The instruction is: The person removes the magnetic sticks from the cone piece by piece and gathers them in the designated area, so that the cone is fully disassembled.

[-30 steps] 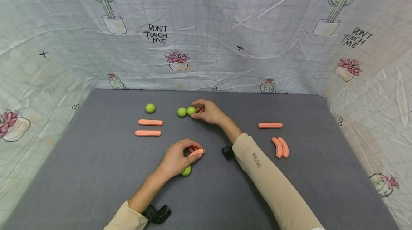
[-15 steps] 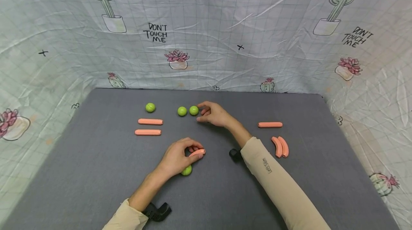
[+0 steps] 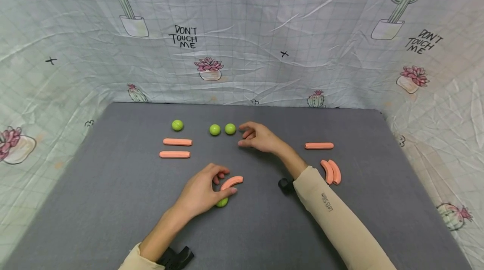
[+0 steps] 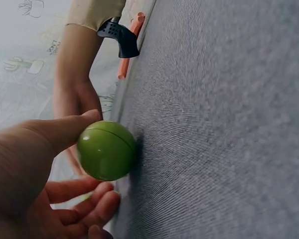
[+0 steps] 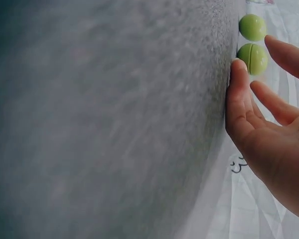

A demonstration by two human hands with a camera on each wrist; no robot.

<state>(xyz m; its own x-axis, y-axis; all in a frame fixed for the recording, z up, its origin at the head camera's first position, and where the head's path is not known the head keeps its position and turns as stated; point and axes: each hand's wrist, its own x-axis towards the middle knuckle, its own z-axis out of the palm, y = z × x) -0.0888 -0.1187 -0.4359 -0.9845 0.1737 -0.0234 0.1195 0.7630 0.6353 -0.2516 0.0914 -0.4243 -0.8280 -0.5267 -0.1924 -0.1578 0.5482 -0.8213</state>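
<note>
My left hand [image 3: 202, 190] is spread around a curved pink sausage [image 3: 231, 182] lying on the table, thumb on the near side and fingers on the far side, apart from it. Partly under the thumb lies a green ball [image 3: 222, 203]; in the left wrist view this seamed ball [image 4: 107, 151] shows large by the thumb. Farther back, my right hand [image 3: 261, 137] hovers with parted, slightly bent fingers and holds nothing. Just left of its fingertips sits another green ball [image 3: 230, 129], with a small gap. A similar green ball [image 3: 214, 129] stands left of that one.
At the back left are a green ball [image 3: 177, 125] and two straight sausages, a farther one [image 3: 177, 142] and a nearer one [image 3: 174, 154]. On the right lie a straight sausage [image 3: 319, 146] and two curved sausages [image 3: 335, 172] side by side. A printed curtain [image 3: 242, 81] borders the grey table [image 3: 113, 203].
My right hand has let go of the green ball, which moved slightly right, and drawn away rightward. My left thumb and fingers have opened off the curved sausage, which stays on the table.
</note>
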